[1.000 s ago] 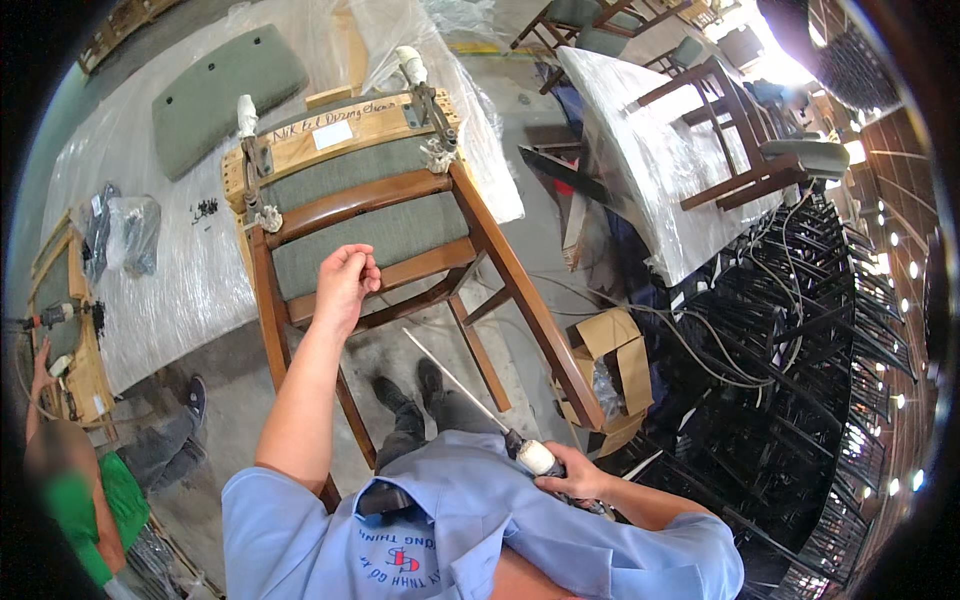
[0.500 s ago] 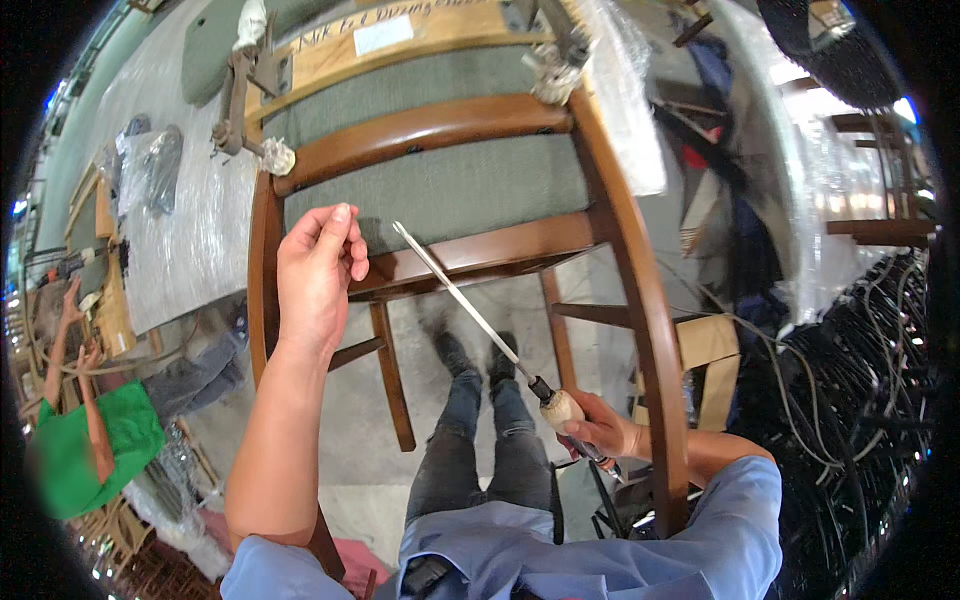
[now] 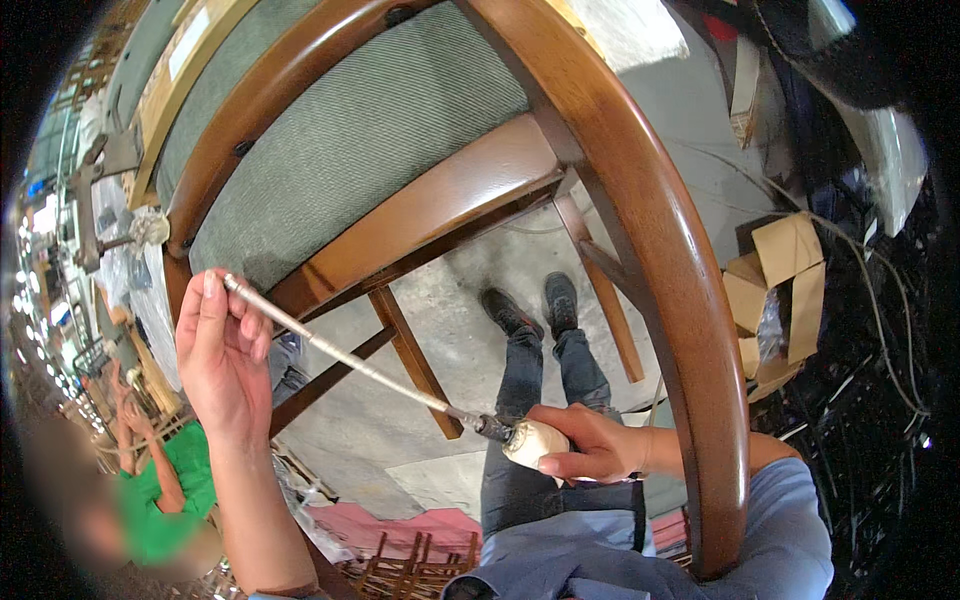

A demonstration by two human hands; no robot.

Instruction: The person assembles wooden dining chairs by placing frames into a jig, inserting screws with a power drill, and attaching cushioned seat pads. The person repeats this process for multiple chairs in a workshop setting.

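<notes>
A brown wooden chair [image 3: 640, 210] with a grey-green padded seat [image 3: 370, 130] lies tipped in front of me, its legs toward me. My right hand [image 3: 585, 445] grips the pale handle of a long thin metal tool [image 3: 350, 355], like a screwdriver. The shaft slants up and left. My left hand [image 3: 222, 350] pinches the tip of the shaft near the chair's left leg, next to the lower seat rail [image 3: 420, 215].
A person in a green top [image 3: 150, 500] sits low at the left. A torn cardboard box [image 3: 775, 300] lies on the concrete floor at the right. Plastic-covered work tables [image 3: 120, 220] stand behind the chair. My shoes [image 3: 530, 305] show below.
My head has dropped much closer to the chair, which now fills the view. My left hand has moved onto the tool's tip; the right hand keeps its hold on the handle.
</notes>
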